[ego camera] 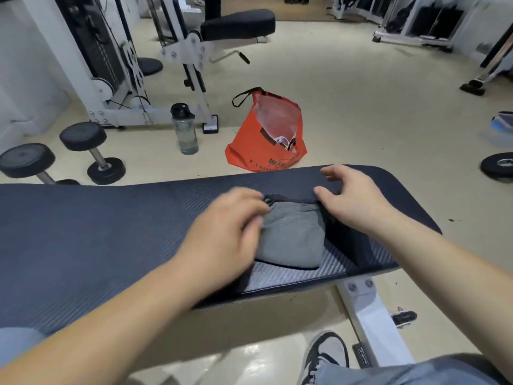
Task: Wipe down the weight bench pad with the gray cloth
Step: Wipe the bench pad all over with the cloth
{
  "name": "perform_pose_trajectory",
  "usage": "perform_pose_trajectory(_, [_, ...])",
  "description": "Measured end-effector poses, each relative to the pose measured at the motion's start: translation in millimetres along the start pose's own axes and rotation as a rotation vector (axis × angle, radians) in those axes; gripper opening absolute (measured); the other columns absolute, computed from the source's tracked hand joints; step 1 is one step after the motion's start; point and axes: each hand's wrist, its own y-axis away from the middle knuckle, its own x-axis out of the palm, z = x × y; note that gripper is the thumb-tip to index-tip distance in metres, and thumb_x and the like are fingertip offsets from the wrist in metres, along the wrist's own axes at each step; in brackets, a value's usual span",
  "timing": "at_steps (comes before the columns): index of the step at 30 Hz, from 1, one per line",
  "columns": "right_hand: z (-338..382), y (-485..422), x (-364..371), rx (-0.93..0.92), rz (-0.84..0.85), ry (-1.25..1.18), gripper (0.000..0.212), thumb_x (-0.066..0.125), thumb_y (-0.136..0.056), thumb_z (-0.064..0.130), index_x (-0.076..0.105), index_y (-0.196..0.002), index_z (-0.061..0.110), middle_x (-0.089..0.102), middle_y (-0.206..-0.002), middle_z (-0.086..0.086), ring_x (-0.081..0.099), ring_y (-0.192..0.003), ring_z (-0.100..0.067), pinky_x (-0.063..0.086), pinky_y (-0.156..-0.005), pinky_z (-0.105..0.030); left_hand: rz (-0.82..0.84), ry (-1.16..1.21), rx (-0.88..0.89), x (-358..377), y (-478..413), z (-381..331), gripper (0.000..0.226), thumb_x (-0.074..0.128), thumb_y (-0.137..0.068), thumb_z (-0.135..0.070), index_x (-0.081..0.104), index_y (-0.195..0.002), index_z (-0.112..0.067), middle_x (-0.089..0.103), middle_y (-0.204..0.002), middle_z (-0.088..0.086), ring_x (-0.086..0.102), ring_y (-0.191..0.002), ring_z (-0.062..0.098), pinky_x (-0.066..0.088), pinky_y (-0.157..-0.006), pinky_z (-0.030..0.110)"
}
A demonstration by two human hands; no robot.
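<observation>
Dark weight bench pad (97, 232) spanning the view on a white frame (369, 315). Folded gray cloth (291, 240) lying on the pad toward its right end, between both hands. Left hand (224, 240) resting on the cloth's left edge, fingers curled over it; blurred, so grip cannot be told. Right hand (355, 198) at the cloth's upper right corner, fingers spread loosely, thumb touching the edge. Beyond, on the floor: orange bag (263, 140), dumbbells (91, 154), water bottle (184, 129).
</observation>
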Motion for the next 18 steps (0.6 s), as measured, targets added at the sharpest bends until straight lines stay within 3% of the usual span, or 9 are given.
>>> perform_pose_trajectory(2, [-9,1,-4,0.016,0.007,0.001,0.047,0.067,-0.095,0.033,0.06,-0.141,0.021,0.064,-0.139,0.0,0.064,-0.118,-0.019,0.044,-0.102,-0.028,0.205,-0.143,0.21,17,7,-9,0.027,0.054,-0.097,-0.028,0.071,-0.114,-0.018,0.066,-0.13,0.001,0.059,-0.125,0.022,0.039,-0.112,0.031])
perform_pose_trajectory(4, [-21,2,-9,0.043,-0.002,0.003,0.045,0.064,-0.097,0.033,0.06,-0.14,0.021,0.063,-0.141,0.0,0.062,-0.123,-0.019,0.046,-0.108,-0.033,0.357,-0.239,0.129,29,6,-11,0.046,0.037,-0.1,-0.045,0.061,-0.134,-0.026,0.054,-0.149,0.002,0.044,-0.143,0.024,0.024,-0.121,0.031])
perform_pose_trajectory(6, [-37,1,-16,0.092,-0.015,0.02,0.045,0.061,-0.098,0.033,0.058,-0.142,0.02,0.06,-0.144,-0.002,0.058,-0.13,-0.021,0.044,-0.11,-0.036,0.464,-0.307,-0.007,37,-4,-9,0.06,0.018,-0.099,-0.056,0.035,-0.155,-0.039,0.028,-0.167,0.0,0.021,-0.156,0.021,0.017,-0.126,0.039])
perform_pose_trajectory(9, [-65,-1,-28,0.231,-0.055,0.001,0.05,0.058,-0.098,0.037,0.055,-0.144,0.019,0.058,-0.146,-0.005,0.056,-0.133,-0.026,0.044,-0.112,-0.041,0.56,-0.463,-0.042,56,-30,-14,0.056,0.017,-0.104,-0.053,0.011,-0.159,-0.046,0.01,-0.172,0.004,0.008,-0.158,0.024,0.016,-0.125,0.046])
perform_pose_trajectory(12, [-92,-2,-38,0.414,-0.181,-0.093,0.054,0.055,-0.094,0.042,0.057,-0.141,0.015,0.064,-0.139,-0.013,0.06,-0.127,-0.035,0.047,-0.109,-0.043,0.611,-0.496,-0.004,81,-57,-41,0.054,0.021,-0.106,-0.05,0.01,-0.159,-0.046,0.006,-0.172,0.007,0.005,-0.158,0.026,0.013,-0.126,0.049])
perform_pose_trajectory(15, [-112,-4,-48,0.523,-0.272,-0.157,0.044,0.052,-0.099,0.036,0.062,-0.134,0.012,0.065,-0.137,-0.014,0.058,-0.128,-0.036,0.045,-0.104,-0.041,0.731,-0.451,0.148,104,-73,-68,0.056,0.02,-0.104,-0.057,0.01,-0.159,-0.049,0.001,-0.172,0.002,0.0,-0.159,0.022,0.009,-0.127,0.048])
perform_pose_trajectory(18, [-122,-9,-49,0.523,-0.318,-0.217,0.029,0.049,-0.096,0.037,0.07,-0.102,0.018,0.072,-0.099,-0.007,0.064,-0.099,-0.034,0.049,-0.084,-0.037,0.768,-0.47,0.252,115,-103,-64,0.065,0.019,-0.098,-0.072,0.008,-0.158,-0.051,-0.001,-0.172,-0.001,-0.001,-0.159,0.018,0.011,-0.127,0.045])
